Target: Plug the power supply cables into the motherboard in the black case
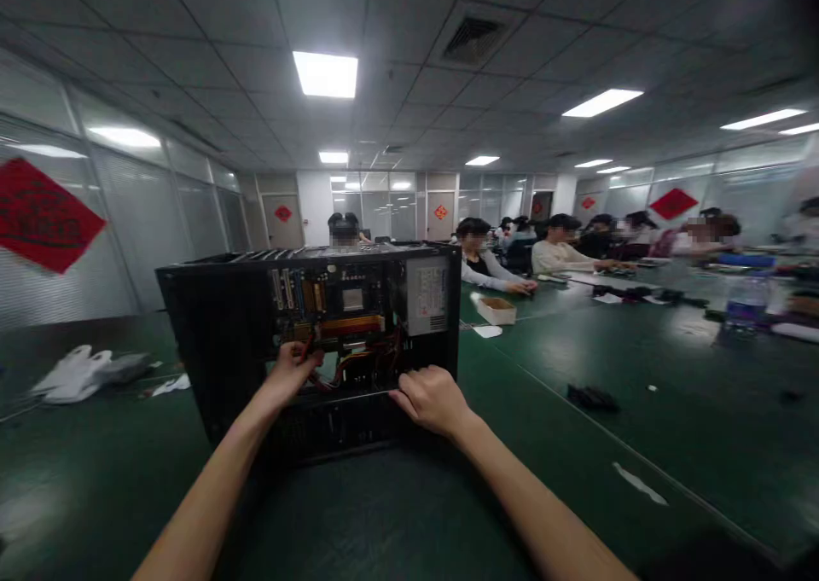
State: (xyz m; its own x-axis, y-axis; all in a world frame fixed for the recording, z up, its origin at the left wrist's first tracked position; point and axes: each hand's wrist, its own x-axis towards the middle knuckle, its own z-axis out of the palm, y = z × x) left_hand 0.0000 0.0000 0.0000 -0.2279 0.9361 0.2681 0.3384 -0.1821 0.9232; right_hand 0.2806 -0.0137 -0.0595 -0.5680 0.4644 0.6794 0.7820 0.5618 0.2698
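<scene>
"Where's the computer case (234, 334)?"
"On the desk (543, 444), ahead. The left hand (291, 374) pinches near its cables (368, 358); the right hand (430, 399) curls at its lower edge. Exact grips, I can't tell."
"Nearby?"
"White bag (73, 372) left, open box (501, 316) right."

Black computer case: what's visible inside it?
A circuit board, coloured wires and a labelled metal box show inside. The left hand and right hand cover parts lower down, which cannot be seen.
</scene>
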